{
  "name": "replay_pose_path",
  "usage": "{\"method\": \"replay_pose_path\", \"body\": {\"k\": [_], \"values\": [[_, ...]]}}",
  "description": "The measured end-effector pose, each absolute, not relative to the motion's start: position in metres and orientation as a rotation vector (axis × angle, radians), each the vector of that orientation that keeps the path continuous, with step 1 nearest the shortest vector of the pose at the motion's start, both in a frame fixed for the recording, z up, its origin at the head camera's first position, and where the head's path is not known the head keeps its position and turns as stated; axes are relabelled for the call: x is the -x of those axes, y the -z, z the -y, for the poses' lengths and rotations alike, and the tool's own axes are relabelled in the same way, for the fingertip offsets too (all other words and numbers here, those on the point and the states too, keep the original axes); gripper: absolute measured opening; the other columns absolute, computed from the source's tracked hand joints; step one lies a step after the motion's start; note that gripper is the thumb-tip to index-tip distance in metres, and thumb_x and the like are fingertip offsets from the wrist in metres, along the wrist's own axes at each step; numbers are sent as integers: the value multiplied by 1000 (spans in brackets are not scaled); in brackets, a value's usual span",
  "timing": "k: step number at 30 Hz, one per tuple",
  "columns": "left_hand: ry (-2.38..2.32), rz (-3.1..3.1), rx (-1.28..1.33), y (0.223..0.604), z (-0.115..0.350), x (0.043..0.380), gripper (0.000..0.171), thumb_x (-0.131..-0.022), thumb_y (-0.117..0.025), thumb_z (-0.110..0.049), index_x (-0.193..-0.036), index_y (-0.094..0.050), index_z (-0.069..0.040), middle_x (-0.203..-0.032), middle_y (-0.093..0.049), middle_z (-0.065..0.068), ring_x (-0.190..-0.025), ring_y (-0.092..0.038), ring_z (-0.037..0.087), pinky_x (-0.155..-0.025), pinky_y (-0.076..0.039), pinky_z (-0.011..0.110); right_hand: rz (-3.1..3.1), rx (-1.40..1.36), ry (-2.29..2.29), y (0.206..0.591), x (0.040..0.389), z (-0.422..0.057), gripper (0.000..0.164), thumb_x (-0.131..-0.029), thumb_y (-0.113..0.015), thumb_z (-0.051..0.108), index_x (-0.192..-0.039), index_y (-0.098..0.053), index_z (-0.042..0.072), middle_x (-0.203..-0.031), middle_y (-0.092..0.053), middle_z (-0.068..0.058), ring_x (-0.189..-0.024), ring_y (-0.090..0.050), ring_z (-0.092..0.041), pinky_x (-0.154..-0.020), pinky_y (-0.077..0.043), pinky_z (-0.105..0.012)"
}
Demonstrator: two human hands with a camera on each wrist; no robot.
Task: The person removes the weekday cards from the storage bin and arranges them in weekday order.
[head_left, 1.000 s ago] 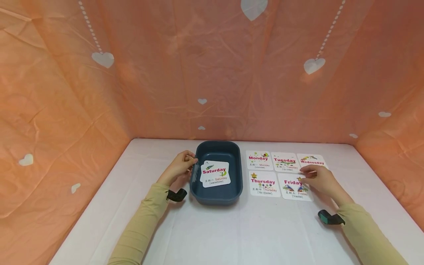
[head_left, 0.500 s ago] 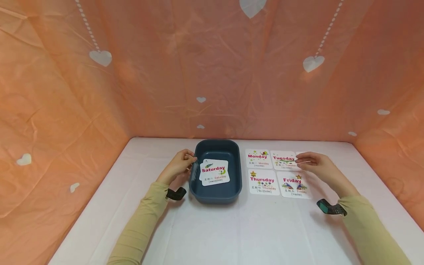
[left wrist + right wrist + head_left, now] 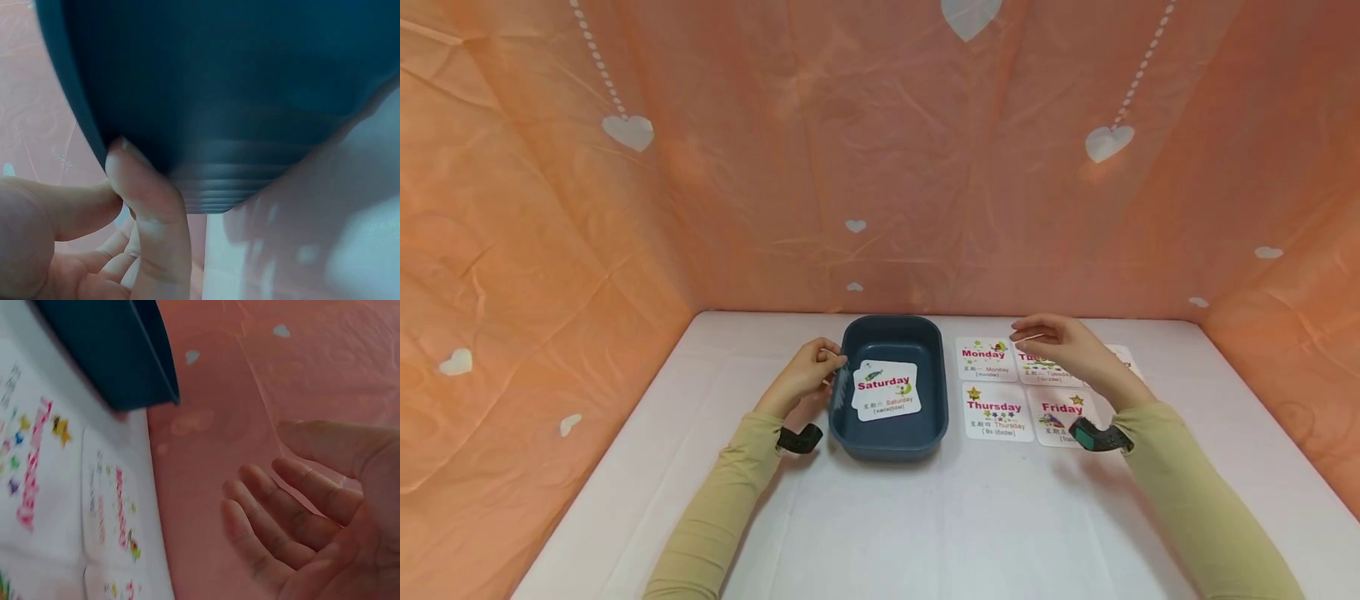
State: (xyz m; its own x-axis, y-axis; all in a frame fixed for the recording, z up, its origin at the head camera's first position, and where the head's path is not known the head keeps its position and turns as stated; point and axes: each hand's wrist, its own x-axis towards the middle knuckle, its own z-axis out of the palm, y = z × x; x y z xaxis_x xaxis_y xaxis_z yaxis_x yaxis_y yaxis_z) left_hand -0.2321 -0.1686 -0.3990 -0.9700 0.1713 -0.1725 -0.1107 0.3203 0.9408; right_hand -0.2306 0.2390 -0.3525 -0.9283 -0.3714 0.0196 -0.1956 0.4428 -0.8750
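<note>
The dark blue plastic bin (image 3: 889, 448) stands on the white tabletop. Its left rim is pinched between thumb and bent finger of my left hand (image 3: 805, 371); close up in the left wrist view, a fingertip (image 3: 128, 159) lies against the bin's wall. Inside the bin, a Saturday card (image 3: 886, 390) overlaps another card, mostly hidden beneath. My right hand (image 3: 1071, 346) hovers over the Tuesday card (image 3: 1051, 377), holding nothing, fingers loosely bent and apart in the right wrist view. Beside the bin lie the Monday card (image 3: 985, 360), Thursday card (image 3: 997, 412) and partly covered Friday card (image 3: 1060, 408).
Another card (image 3: 1123, 357) at the far right of the back row is mostly hidden by my right hand. Orange cloth (image 3: 910, 208) with white hearts walls off the back and both sides of the white tabletop (image 3: 925, 533).
My right hand has lifted off the Wednesday card and moved left, over the Tuesday card. The Friday card is now partly covered by the wrist camera. My left hand stays at the bin.
</note>
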Motion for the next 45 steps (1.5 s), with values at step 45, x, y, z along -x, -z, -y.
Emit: {"method": "replay_pose_path", "body": {"k": [45], "values": [[-1689, -2362, -50, 401, 168, 232, 22, -98, -55, -14, -113, -48, 1, -79, -58, 9, -61, -55, 17, -52, -42, 28, -2252, 855, 1293, 359, 285, -84, 45, -88, -67, 0, -129, -51, -9, -121, -56, -28, -108, -58, -32, -89, -48, -35]]}}
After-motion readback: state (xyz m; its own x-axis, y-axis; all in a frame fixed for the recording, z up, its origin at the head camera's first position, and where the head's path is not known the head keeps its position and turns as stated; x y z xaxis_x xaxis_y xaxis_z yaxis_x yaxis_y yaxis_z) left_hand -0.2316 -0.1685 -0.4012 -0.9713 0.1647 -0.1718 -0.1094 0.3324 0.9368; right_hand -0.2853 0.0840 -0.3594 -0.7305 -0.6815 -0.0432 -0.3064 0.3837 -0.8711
